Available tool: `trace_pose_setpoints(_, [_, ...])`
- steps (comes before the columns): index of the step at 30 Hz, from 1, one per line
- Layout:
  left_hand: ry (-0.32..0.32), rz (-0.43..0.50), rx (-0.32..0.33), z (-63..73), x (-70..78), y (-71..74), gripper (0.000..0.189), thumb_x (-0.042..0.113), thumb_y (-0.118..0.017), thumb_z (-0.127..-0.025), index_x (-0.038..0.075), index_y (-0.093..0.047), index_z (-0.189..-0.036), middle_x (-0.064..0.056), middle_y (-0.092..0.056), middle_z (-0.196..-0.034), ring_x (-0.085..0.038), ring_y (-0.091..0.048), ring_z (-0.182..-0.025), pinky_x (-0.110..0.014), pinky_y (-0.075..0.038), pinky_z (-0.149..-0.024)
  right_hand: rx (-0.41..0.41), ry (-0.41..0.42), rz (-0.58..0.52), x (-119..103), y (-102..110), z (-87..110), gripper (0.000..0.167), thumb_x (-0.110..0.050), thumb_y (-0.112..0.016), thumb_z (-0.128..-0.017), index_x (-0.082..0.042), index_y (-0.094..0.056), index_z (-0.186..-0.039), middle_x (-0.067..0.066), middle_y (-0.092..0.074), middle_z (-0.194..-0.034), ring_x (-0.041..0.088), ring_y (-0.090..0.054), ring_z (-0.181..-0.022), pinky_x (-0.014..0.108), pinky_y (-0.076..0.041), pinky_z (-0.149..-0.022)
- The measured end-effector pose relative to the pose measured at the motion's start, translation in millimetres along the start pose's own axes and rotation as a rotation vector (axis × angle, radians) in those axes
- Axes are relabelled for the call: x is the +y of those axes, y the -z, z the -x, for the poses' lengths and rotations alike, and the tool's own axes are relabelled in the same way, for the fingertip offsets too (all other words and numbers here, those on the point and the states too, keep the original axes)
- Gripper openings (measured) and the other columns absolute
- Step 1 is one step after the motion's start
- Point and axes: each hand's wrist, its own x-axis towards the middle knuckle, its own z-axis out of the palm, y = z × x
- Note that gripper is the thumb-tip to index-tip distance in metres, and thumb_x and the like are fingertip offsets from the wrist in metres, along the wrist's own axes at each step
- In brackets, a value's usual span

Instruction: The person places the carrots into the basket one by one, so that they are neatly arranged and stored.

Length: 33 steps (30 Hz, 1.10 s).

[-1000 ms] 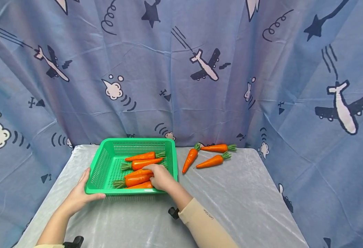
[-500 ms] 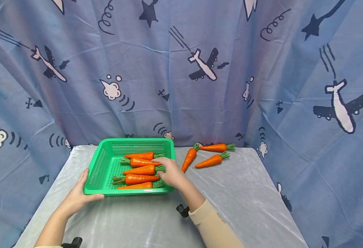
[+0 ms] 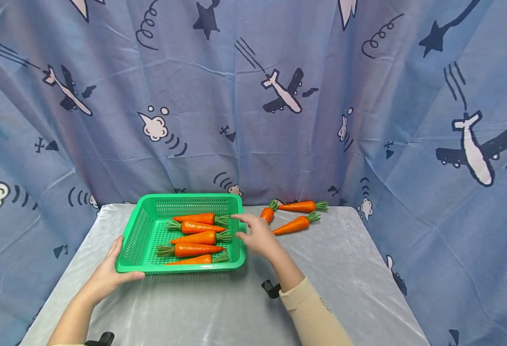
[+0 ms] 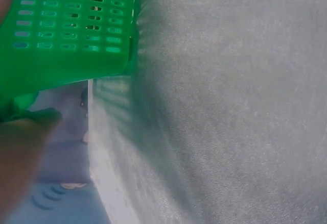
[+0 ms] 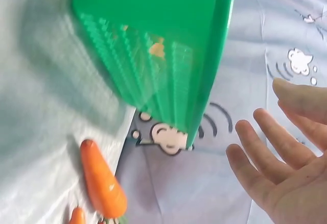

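Note:
A green plastic basket (image 3: 184, 269) with perforated walls holds several orange carrots (image 3: 199, 237) with green tops, lying roughly side by side. My left hand (image 3: 109, 275) holds the basket's near left corner, thumb along the front and fingers at the left side. In the left wrist view, part of that hand (image 4: 23, 145) meets the basket wall (image 4: 61, 63). Just over the basket's right rim, my right hand (image 3: 259, 236) has nothing in it. Its fingers are spread apart in the right wrist view, with the palm (image 5: 291, 183) beside the basket's wall (image 5: 153, 4).
Right of the basket, three loose carrots lie on the grey cloth-covered table (image 3: 331, 274): one partly behind my right hand (image 3: 268, 214), a back carrot (image 3: 304, 206) and a nearer carrot (image 3: 296, 225). A blue patterned curtain (image 3: 219, 120) hangs round the table's back and sides.
My right hand has let go of a carrot in the basket, lifted, and moved right past the rim toward the loose carrots. My left hand keeps its place at the corner.

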Motion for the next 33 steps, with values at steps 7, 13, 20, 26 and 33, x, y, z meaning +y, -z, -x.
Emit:
trace_pose_setpoints(7, [-0.001,0.007,0.003,0.5,1.0,0.5,0.130,0.020,-0.087,-0.078,0.006,0.012,-0.161,-0.027,0.010,-0.166,-0.051,0.004,-0.151,-0.073,-0.010,-0.114,0.054,-0.031,0.019,19.4,14.5,1.6,0.052,-0.008,-0.074,-0.091,-0.019,-0.061,-0.141,0.009,-0.062,-0.138,0.029,-0.060,-0.122,0.049,-0.055,-0.091])
trace_pose_setpoints(13, [-0.005,0.019,0.005,0.4,1.7,0.7,0.129,0.019,-0.087,-0.078,0.006,0.012,-0.161,-0.027,0.011,-0.166,-0.050,0.006,-0.151,-0.072,-0.008,-0.115,0.072,-0.044,0.014,43.5,26.4,-6.3,0.052,-0.008,-0.076,-0.089,-0.017,-0.064,-0.138,0.010,-0.066,-0.133,0.030,-0.061,-0.122,0.050,-0.052,-0.099])
trace_pose_setpoints(20, [0.005,0.001,0.006,0.9,-0.8,0.1,0.131,0.020,-0.087,-0.078,0.008,0.013,-0.161,-0.029,0.012,-0.165,-0.053,0.005,-0.150,-0.075,-0.010,-0.114,0.073,-0.174,-0.028,82.7,39.1,-12.9,0.050,-0.011,-0.075,-0.091,-0.021,-0.063,-0.138,0.011,-0.065,-0.133,0.036,-0.059,-0.124,0.050,-0.054,-0.095])
trace_pose_setpoints(26, [-0.004,-0.006,0.010,0.2,-2.3,-1.3,0.131,0.020,-0.087,-0.078,0.008,0.013,-0.161,-0.027,0.010,-0.166,-0.052,0.003,-0.151,-0.074,-0.011,-0.114,0.078,-0.218,0.010,116.8,49.9,-14.3,0.052,-0.009,-0.074,-0.089,-0.014,-0.062,-0.139,0.014,-0.058,-0.144,0.038,-0.052,-0.134,0.056,-0.049,-0.102])
trace_pose_setpoints(33, [-0.018,-0.008,0.017,-2.1,-3.7,-0.6,0.131,0.020,-0.088,-0.077,0.008,0.012,-0.161,-0.027,0.009,-0.167,-0.051,0.002,-0.151,-0.074,-0.012,-0.114,0.094,-0.288,0.078,148.1,58.3,-17.4,0.058,0.005,-0.072,-0.083,-0.007,-0.062,-0.139,0.019,-0.058,-0.142,0.037,-0.064,-0.099,0.046,-0.054,-0.083])
